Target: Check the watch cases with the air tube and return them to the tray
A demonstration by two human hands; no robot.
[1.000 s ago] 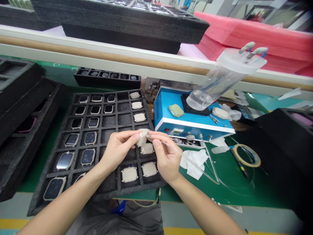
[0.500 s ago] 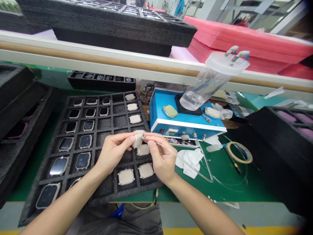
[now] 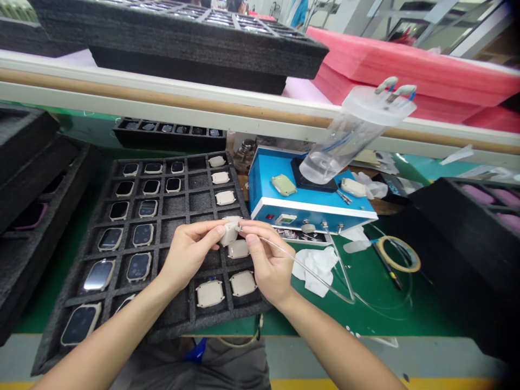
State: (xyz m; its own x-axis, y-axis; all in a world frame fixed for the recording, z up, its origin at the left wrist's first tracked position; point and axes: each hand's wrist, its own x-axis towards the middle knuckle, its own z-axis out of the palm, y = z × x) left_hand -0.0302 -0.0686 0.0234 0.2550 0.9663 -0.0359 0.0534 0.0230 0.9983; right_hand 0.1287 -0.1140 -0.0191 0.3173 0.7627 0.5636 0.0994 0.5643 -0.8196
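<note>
My left hand (image 3: pixel 187 254) pinches a small beige watch case (image 3: pixel 229 232) above a black foam tray (image 3: pixel 184 206). My right hand (image 3: pixel 266 262) pinches the tip of a thin clear tube (image 3: pixel 309 268) against the case's right side. The tube trails right across the green mat toward a blue box machine (image 3: pixel 309 203). The tray's left columns hold dark-faced watch bodies (image 3: pixel 140 266). Its right columns hold beige cases (image 3: pixel 210 293) lying back up.
A tilted clear plastic cylinder (image 3: pixel 345 135) stands on the blue machine. White wipes (image 3: pixel 317 265) and a tape roll (image 3: pixel 398 254) lie on the green mat (image 3: pixel 365 303). More black foam trays (image 3: pixel 28 179) stack at left, right and on the shelf above, beside pink foam sheets (image 3: pixel 406 65).
The view shifted a little to the right and then steadied. Both hands keep the case and tube tip together in the same pose.
</note>
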